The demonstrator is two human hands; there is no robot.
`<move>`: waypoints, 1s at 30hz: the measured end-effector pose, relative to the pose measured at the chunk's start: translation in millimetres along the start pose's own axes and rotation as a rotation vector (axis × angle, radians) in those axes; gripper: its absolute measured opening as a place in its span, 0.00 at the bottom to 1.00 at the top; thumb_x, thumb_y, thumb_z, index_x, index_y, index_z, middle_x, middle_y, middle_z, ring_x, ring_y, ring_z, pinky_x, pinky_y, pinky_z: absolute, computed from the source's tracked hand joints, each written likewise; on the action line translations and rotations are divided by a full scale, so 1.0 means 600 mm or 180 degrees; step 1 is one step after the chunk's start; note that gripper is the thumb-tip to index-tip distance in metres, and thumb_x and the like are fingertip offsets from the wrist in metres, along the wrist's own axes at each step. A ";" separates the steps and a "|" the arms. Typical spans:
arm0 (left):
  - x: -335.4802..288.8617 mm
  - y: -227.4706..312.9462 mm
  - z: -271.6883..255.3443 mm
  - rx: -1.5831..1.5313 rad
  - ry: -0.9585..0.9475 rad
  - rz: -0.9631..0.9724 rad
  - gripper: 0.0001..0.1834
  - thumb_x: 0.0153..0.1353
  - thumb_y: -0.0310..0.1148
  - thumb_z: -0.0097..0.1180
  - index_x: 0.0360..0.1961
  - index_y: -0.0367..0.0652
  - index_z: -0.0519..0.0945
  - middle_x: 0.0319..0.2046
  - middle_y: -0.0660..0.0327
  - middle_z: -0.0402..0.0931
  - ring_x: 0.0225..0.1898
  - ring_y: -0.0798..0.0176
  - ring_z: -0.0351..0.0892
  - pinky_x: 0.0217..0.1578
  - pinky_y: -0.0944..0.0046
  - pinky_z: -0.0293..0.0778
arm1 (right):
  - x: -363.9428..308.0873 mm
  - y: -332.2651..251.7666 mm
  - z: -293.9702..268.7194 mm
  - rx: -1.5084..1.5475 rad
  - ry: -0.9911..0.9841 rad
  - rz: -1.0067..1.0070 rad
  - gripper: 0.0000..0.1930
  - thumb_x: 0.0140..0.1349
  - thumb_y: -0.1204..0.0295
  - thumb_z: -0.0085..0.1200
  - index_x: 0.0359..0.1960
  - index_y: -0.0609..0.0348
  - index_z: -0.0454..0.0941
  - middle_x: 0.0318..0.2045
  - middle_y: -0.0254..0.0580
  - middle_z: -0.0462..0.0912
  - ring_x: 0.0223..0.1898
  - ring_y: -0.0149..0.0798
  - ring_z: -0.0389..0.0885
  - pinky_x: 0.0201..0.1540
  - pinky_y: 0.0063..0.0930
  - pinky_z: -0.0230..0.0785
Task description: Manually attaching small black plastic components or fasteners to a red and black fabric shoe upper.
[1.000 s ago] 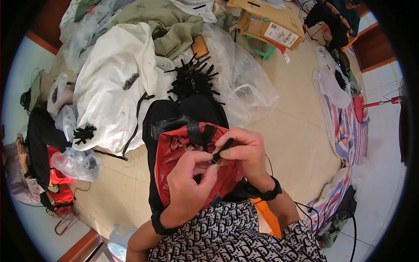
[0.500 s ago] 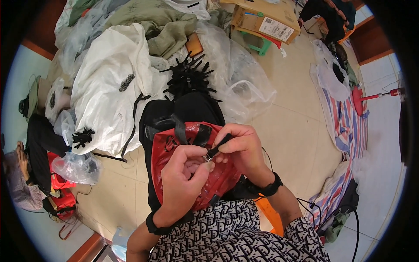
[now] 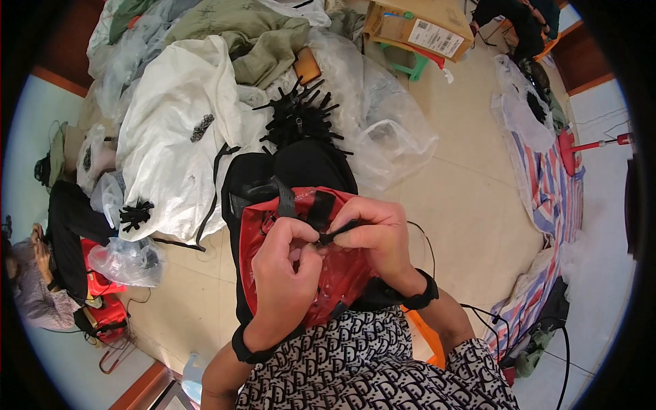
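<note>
My left hand [image 3: 283,273] is closed in a pinch at one end of a short black strap [image 3: 339,229], where a small metal fitting sits, now mostly hidden by my fingers. The thumb and forefinger of my right hand [image 3: 383,236] grip the strap's other end. Both hands are close together over a red piece with a glossy face and black straps [image 3: 258,290] that lies on my lap. Beyond my knees is a heap of short black straps [image 3: 301,119], some with metal parts.
White sacking [image 3: 171,157] and clear plastic bags [image 3: 383,130] lie ahead. A cardboard box [image 3: 417,31] rests on a green stool [image 3: 410,61]. Striped sheeting [image 3: 540,198] runs along the right. Other people sit at far left and far right. A smaller strap pile [image 3: 137,215] lies left.
The strap has turned flatter between my hands, and its end has come to my left fingertips. The metal fitting, visible before, is now mostly covered. The view has shifted slightly.
</note>
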State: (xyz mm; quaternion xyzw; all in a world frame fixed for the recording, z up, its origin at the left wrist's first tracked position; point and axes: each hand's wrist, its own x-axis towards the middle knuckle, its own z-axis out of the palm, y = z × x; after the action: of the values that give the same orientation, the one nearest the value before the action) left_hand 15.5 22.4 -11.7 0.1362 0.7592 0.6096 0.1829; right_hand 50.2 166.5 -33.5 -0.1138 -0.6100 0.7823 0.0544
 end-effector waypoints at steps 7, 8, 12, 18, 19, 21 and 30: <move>-0.006 0.000 0.009 -0.0360 0.0060 -0.0143 0.05 0.50 0.15 0.45 0.28 0.34 0.68 0.24 0.62 0.70 0.26 0.72 0.76 0.26 0.75 0.71 | -0.003 0.004 -0.004 0.0398 0.0104 0.0307 0.05 0.37 0.82 0.49 0.20 0.67 0.75 0.20 0.40 0.77 0.23 0.28 0.73 0.28 0.17 0.64; -0.007 0.001 0.011 -0.0402 0.0100 -0.0140 0.05 0.50 0.16 0.45 0.28 0.34 0.68 0.23 0.62 0.70 0.26 0.73 0.76 0.25 0.75 0.71 | -0.003 0.007 -0.005 0.0673 0.0128 0.0496 0.04 0.39 0.81 0.50 0.21 0.67 0.75 0.19 0.38 0.76 0.22 0.27 0.73 0.27 0.16 0.64; -0.008 -0.006 0.011 -0.0211 0.0044 -0.0029 0.05 0.50 0.17 0.47 0.28 0.35 0.68 0.23 0.62 0.71 0.25 0.74 0.75 0.25 0.76 0.70 | -0.005 0.018 -0.006 0.0706 0.0162 0.0374 0.03 0.42 0.80 0.51 0.21 0.66 0.74 0.18 0.36 0.76 0.20 0.26 0.74 0.25 0.16 0.64; -0.010 -0.006 0.009 -0.0402 -0.0014 -0.0212 0.04 0.51 0.18 0.48 0.28 0.35 0.68 0.23 0.62 0.72 0.24 0.74 0.74 0.25 0.76 0.70 | -0.010 0.023 -0.003 0.0181 0.0117 -0.0098 0.03 0.42 0.80 0.51 0.21 0.65 0.75 0.19 0.36 0.76 0.20 0.26 0.74 0.25 0.16 0.65; -0.012 -0.008 0.009 -0.0396 -0.0002 -0.0141 0.04 0.51 0.18 0.48 0.28 0.35 0.68 0.23 0.62 0.72 0.24 0.74 0.74 0.25 0.76 0.70 | -0.010 0.021 -0.003 0.0183 0.0118 -0.0099 0.03 0.42 0.80 0.51 0.21 0.65 0.75 0.19 0.36 0.76 0.20 0.26 0.74 0.25 0.16 0.65; -0.014 -0.009 0.008 -0.0387 0.0005 -0.0070 0.04 0.51 0.18 0.49 0.29 0.34 0.68 0.23 0.62 0.72 0.24 0.74 0.74 0.25 0.76 0.70 | -0.011 0.015 -0.003 0.0731 0.0097 0.0468 0.03 0.42 0.80 0.51 0.22 0.65 0.75 0.19 0.36 0.76 0.20 0.26 0.75 0.25 0.16 0.65; -0.016 0.003 0.005 -0.0557 -0.0050 -0.0461 0.05 0.52 0.18 0.48 0.32 0.33 0.68 0.25 0.61 0.73 0.26 0.73 0.75 0.29 0.74 0.73 | -0.010 0.014 -0.006 0.0847 0.0043 0.0686 0.04 0.43 0.80 0.51 0.23 0.65 0.75 0.19 0.36 0.76 0.19 0.27 0.75 0.25 0.16 0.66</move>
State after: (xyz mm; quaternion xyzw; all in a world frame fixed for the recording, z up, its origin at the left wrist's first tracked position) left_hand 25.3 21.6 -9.3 0.0693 0.7095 0.6576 0.2436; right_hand 57.2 166.4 -41.9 -0.1756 -0.4849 0.8567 -0.0111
